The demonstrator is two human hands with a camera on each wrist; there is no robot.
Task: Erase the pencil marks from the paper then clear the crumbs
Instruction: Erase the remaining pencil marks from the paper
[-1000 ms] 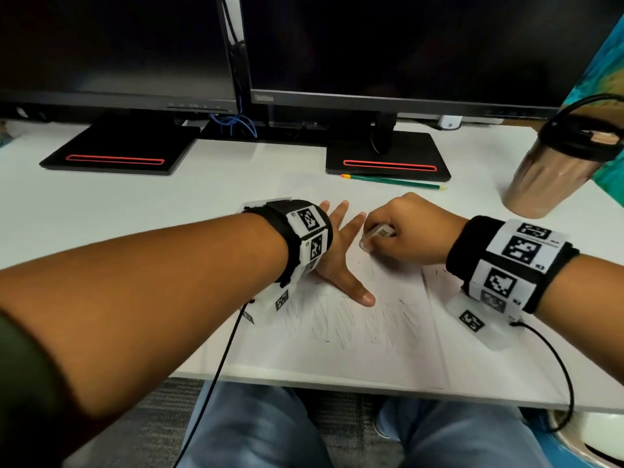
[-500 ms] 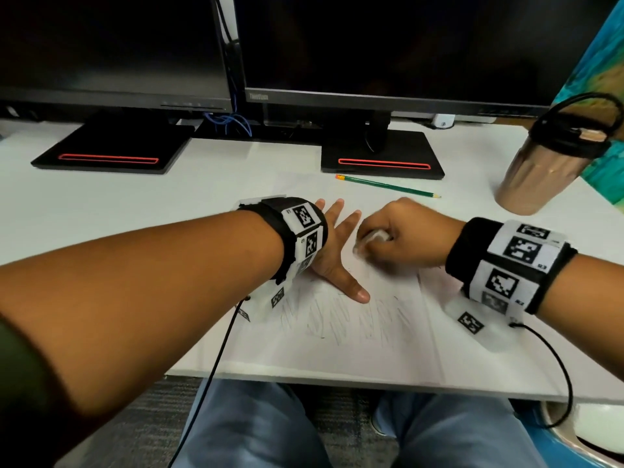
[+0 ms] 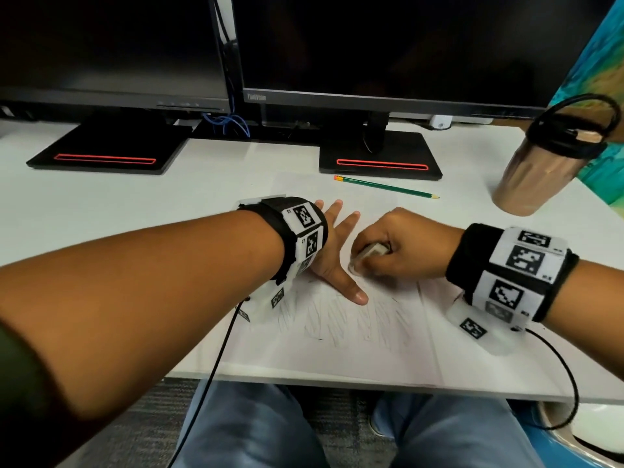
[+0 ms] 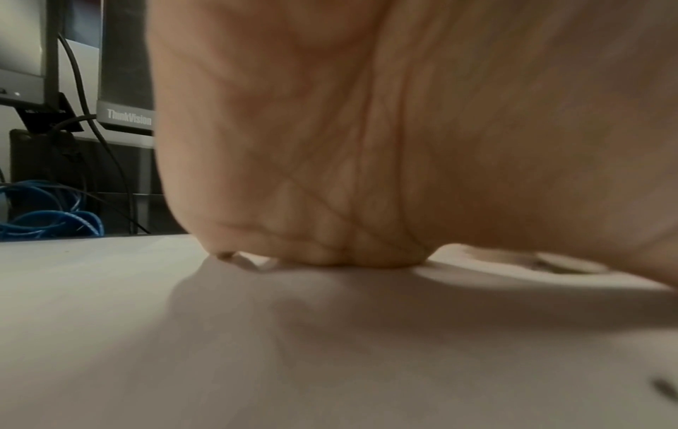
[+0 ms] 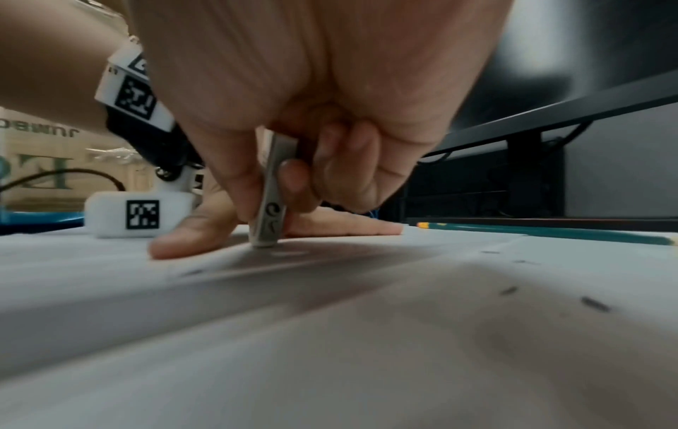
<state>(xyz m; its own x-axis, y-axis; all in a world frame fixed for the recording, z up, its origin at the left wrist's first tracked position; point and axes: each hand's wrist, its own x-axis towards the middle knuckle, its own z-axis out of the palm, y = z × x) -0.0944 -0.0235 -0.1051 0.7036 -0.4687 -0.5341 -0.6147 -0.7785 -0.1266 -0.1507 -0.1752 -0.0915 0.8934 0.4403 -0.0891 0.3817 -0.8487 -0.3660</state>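
Observation:
A white sheet of paper [image 3: 337, 352] lies on the desk with grey pencil scribbles [image 3: 341, 320] across its middle. My left hand [image 3: 337, 251] lies flat on the paper, fingers spread, thumb pointing toward me. My right hand [image 3: 401, 248] pinches a white eraser [image 3: 366, 255] between thumb and fingers, its lower end pressed on the paper just right of the left thumb. The right wrist view shows the eraser [image 5: 271, 209] upright on the sheet, with dark crumbs [image 5: 594, 304] scattered nearby. In the left wrist view only the palm [image 4: 366, 145] and the paper [image 4: 257, 348] show.
A green pencil [image 3: 385, 187] lies behind the paper near the right monitor base [image 3: 378, 157]. A copper tumbler [image 3: 537, 170] with a black lid stands at the right. Two dark monitors [image 3: 371, 45] line the back. The desk edge [image 3: 337, 383] runs just beyond my knees.
The right hand has slid the eraser down and left toward the left thumb, tilting it lower onto the paper. The left hand has stayed flat in place.

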